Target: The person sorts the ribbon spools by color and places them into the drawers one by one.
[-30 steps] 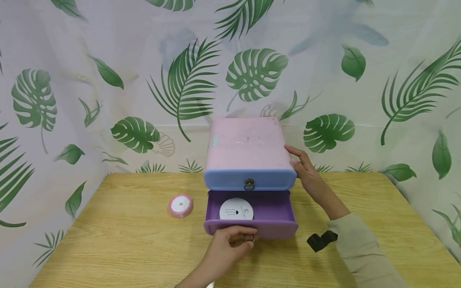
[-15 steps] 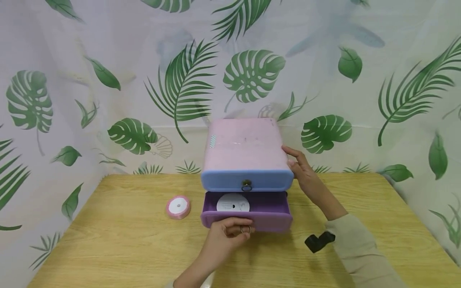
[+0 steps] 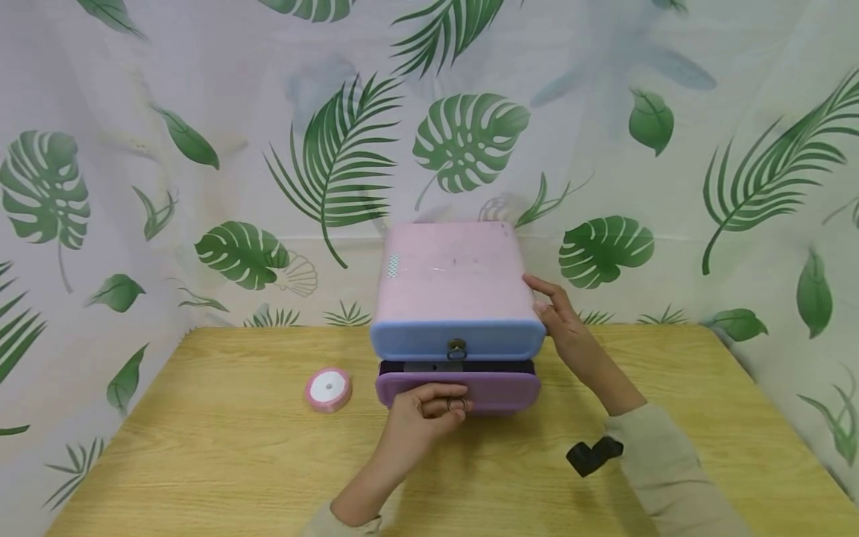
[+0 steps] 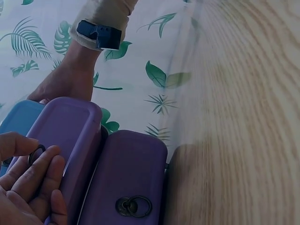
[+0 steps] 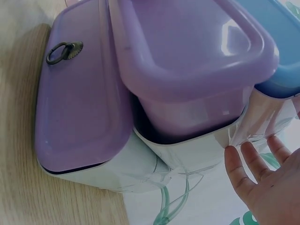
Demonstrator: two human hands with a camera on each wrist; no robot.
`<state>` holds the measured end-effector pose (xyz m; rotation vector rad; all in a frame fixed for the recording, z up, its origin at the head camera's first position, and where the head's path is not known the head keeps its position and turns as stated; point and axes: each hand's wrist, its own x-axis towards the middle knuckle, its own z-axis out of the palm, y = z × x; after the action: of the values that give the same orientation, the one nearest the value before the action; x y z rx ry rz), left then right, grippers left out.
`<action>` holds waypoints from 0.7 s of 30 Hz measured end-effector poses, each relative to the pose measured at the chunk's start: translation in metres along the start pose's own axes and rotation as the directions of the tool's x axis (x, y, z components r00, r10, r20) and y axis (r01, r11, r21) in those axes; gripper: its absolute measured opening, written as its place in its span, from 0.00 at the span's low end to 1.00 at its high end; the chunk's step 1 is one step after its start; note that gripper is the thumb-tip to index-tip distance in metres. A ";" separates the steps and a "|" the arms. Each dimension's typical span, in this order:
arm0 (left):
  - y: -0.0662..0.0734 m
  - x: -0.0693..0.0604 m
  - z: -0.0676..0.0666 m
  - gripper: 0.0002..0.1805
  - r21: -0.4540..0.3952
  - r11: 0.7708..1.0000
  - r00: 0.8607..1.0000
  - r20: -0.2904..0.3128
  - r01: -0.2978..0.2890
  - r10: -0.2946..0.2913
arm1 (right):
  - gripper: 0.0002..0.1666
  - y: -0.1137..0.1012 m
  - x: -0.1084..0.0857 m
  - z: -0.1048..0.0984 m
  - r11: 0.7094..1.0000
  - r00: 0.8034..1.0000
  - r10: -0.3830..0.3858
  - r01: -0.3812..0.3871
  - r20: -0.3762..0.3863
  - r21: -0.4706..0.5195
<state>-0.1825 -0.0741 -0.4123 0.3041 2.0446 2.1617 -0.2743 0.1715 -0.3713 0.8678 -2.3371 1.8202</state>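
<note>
A small drawer cabinet with a pink top (image 3: 456, 272) stands on the table against the backdrop. My left hand (image 3: 419, 421) pinches the ring pull (image 4: 36, 153) of the middle purple drawer (image 3: 506, 389), which stands slightly out. Only a dim sliver of the white disc (image 3: 432, 367) shows inside it. Above is the blue drawer (image 3: 409, 341), pushed in, its own ring hanging. My right hand (image 3: 570, 332) steadies the cabinet's right side with its fingertips; in the right wrist view these fingers (image 5: 241, 176) are extended against the wall. The lower purple drawer (image 5: 84, 108) sits closed.
A pink ribbon spool (image 3: 329, 389) with a white face lies on the wooden table (image 3: 221, 447), left of the cabinet. The leaf-print backdrop (image 3: 470, 142) rises behind. A black wrist camera (image 3: 593, 455) is strapped to the right sleeve.
My left hand has pushed the middle purple drawer inward, away from me, so the white disc has mostly gone out of sight. The right hand keeps its place on the cabinet's side.
</note>
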 end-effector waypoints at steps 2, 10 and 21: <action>0.000 0.002 0.000 0.17 -0.002 1.000 1.000 -0.001 0.000 0.000 | 0.27 0.000 0.000 0.000 1.000 1.000 -0.005 0.005 0.002 0.002; 0.001 0.009 -0.001 0.17 -0.005 1.000 1.000 -0.010 0.004 -0.004 | 0.28 0.000 -0.001 0.000 1.000 1.000 0.008 -0.008 0.005 -0.008; 0.000 0.018 -0.004 0.17 0.017 1.000 1.000 -0.017 -0.014 0.014 | 0.28 -0.001 -0.001 0.000 1.000 1.000 0.001 -0.001 0.005 -0.016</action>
<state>-0.2012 -0.0737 -0.4113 0.3043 2.0769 2.1632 -0.2730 0.1714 -0.3706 0.8706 -2.3519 1.7991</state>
